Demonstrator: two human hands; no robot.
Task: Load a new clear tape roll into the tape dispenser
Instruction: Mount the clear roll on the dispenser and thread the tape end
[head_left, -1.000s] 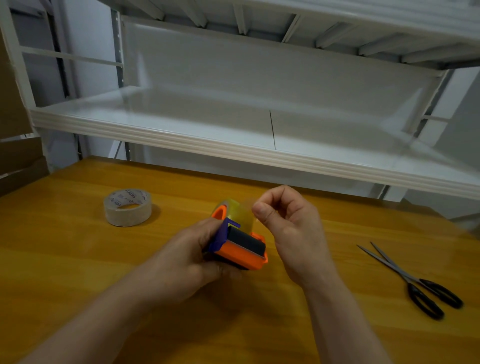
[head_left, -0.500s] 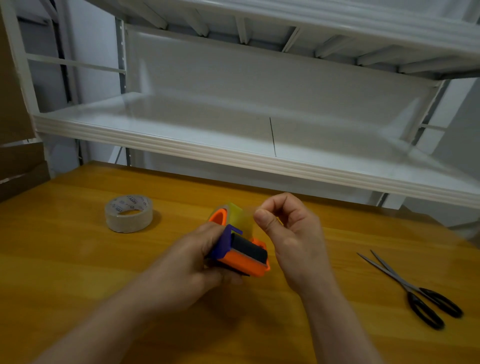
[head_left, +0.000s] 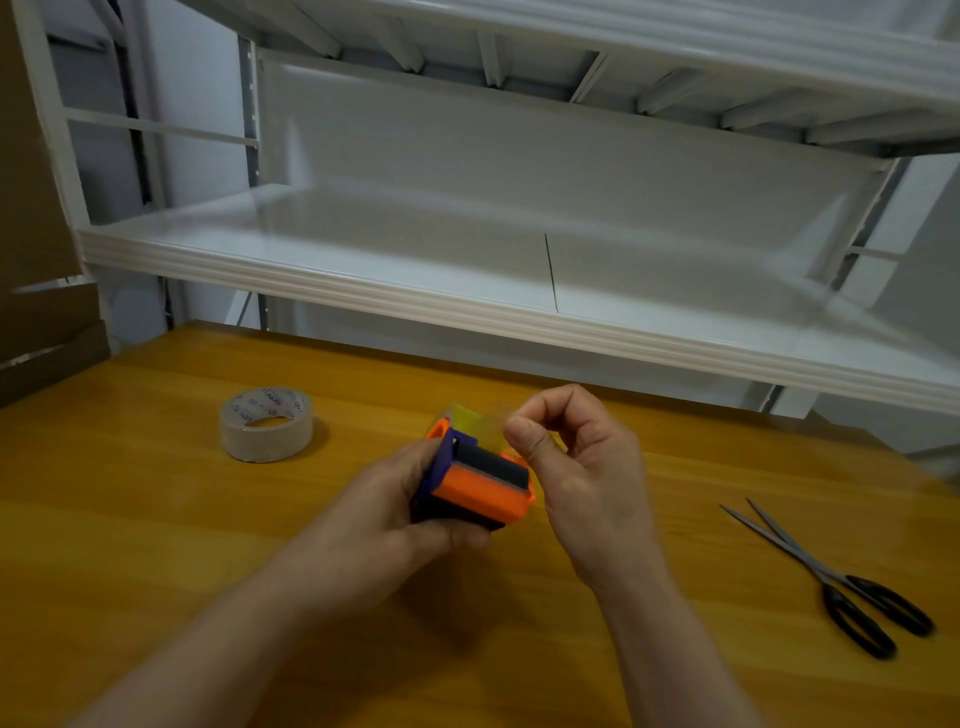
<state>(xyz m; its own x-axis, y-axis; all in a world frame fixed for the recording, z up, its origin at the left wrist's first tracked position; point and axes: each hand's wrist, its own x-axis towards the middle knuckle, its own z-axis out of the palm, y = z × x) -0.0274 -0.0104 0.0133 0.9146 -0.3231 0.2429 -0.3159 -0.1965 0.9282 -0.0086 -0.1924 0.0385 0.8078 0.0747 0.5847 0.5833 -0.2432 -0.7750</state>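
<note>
A loose tape roll lies flat on the tabletop, well left of the work. The left hand wraps its grip round the tape dispenser, held low over the tabletop. Its long axis runs away from the person, with the orange cutter end pointing near and slightly right. The right hand seems to pinch the clear tape by its free end. Slack there could let the film fold and stick to itself. Scissors lie far right.

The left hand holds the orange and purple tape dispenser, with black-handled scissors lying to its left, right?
No: the head view shows the black-handled scissors lying right of the orange and purple tape dispenser the left hand holds.
</note>
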